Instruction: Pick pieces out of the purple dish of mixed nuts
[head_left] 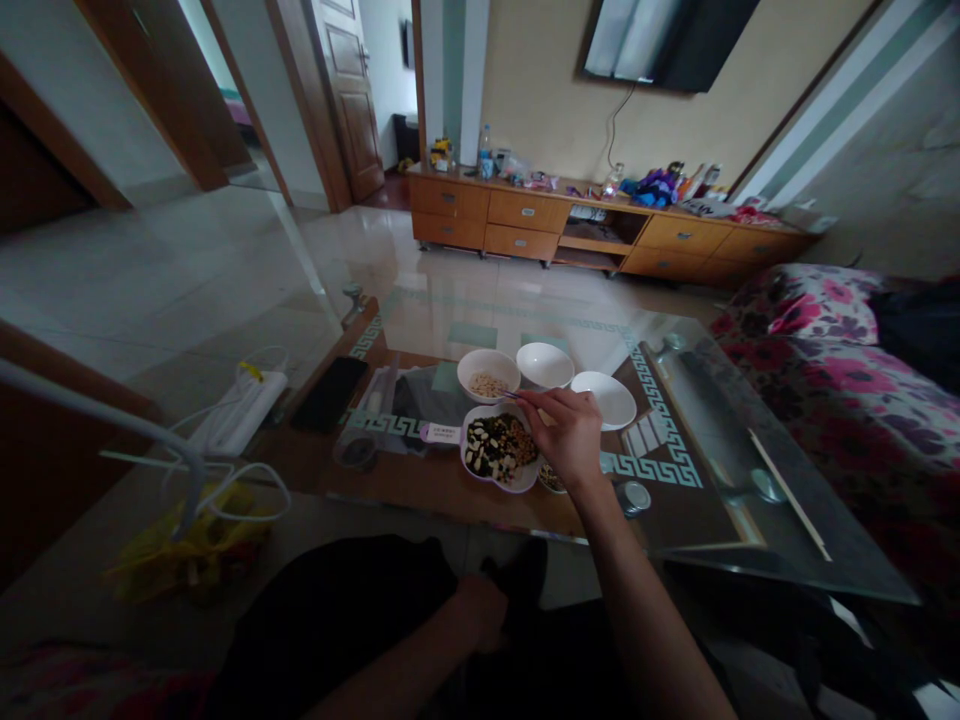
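Observation:
My right hand (562,428) is closed on slim tweezers (510,394), their tips at the near right rim of a white bowl (489,356) that holds pale seeds or nuts. Below the hand lies a white handled dish (466,470) filled with mixed dark, pale and orange-brown seeds; its labelled handle points left. Two more white bowls, one behind (545,362) and one to the right (611,402), show bare insides. Partly behind my right wrist is a small container of seeds (551,478). My left hand (480,608) rests low over my lap, curled into a fist, in shadow.
The bowls stand on a glass table (420,500) with a patterned border. A small round tin (634,497) sits near its front edge. A chopstick-like stick (791,497) lies at the right. On the left are a dark flat object (330,392) and a white power strip (240,412).

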